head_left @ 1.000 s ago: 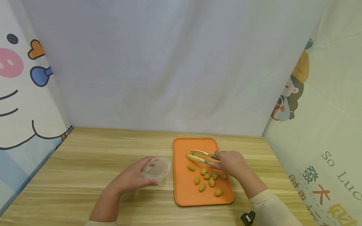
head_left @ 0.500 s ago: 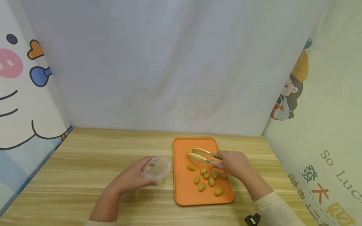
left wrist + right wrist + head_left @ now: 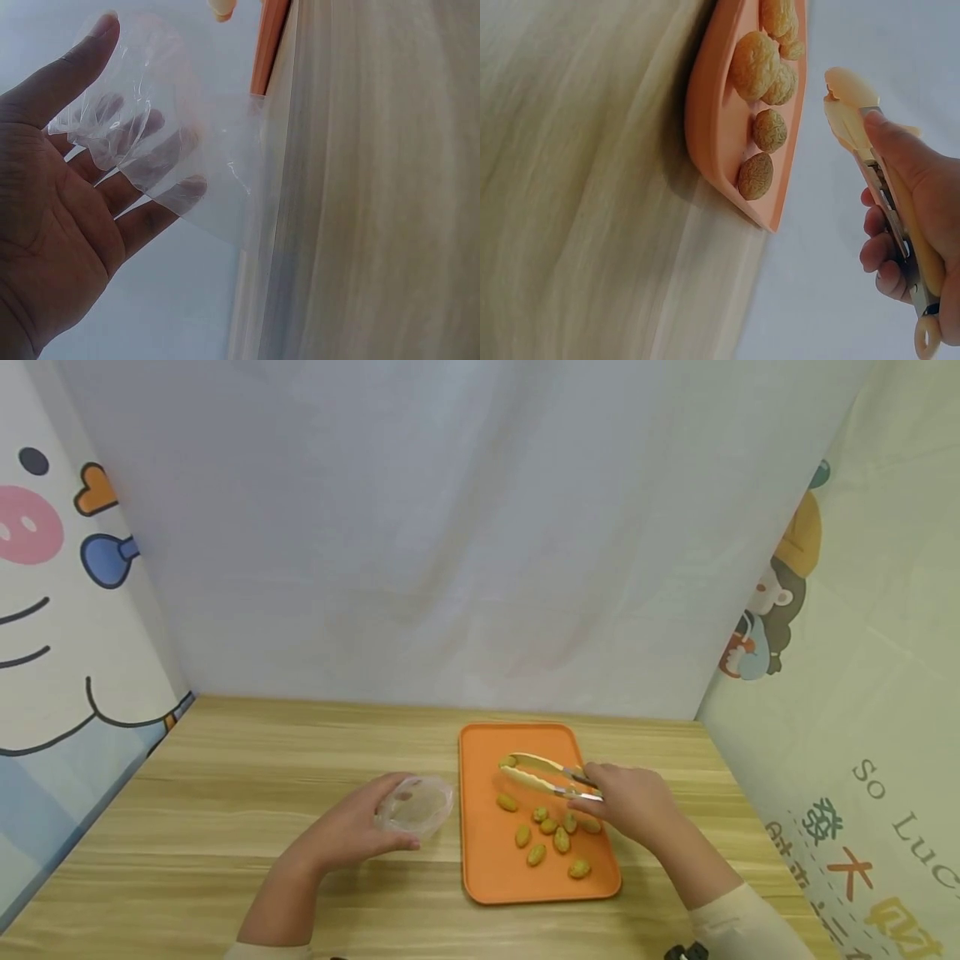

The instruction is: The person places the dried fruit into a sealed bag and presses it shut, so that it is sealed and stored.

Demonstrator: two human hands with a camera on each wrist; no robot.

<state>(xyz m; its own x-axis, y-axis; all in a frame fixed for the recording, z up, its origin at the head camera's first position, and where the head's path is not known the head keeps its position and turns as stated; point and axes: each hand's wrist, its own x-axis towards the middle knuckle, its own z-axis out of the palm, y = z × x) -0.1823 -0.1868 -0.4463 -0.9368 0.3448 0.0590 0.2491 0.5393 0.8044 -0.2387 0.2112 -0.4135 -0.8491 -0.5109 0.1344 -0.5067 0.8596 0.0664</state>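
Observation:
My left hand [image 3: 367, 827] holds a clear plastic cup [image 3: 416, 810] beside the tray, thumb on one side and fingers behind its thin wall. In the left wrist view the see-through cup [image 3: 225, 165] looks creased near the thumb. My right hand [image 3: 633, 802] grips kitchen tongs [image 3: 892, 202] with cream tips and a metal body. The tongs reach over an orange tray [image 3: 487, 877], and a wrinkled yellow-brown oval piece [image 3: 507, 762] sits between their tips. Several similar pieces [image 3: 562, 841], like dried fruit or nuts, lie on the tray below the tongs.
The tray lies on a wood-grain table [image 3: 262, 793]. A pale curtain [image 3: 450, 568] hangs behind the table, with printed sheets [image 3: 847, 693] at the sides. Near the right sleeve a small black object [image 3: 686, 952] shows at the bottom edge.
My right hand has drawn slightly right and back with the tongs. The piece at their tips has shifted a little with them. The left hand and cup stay in place.

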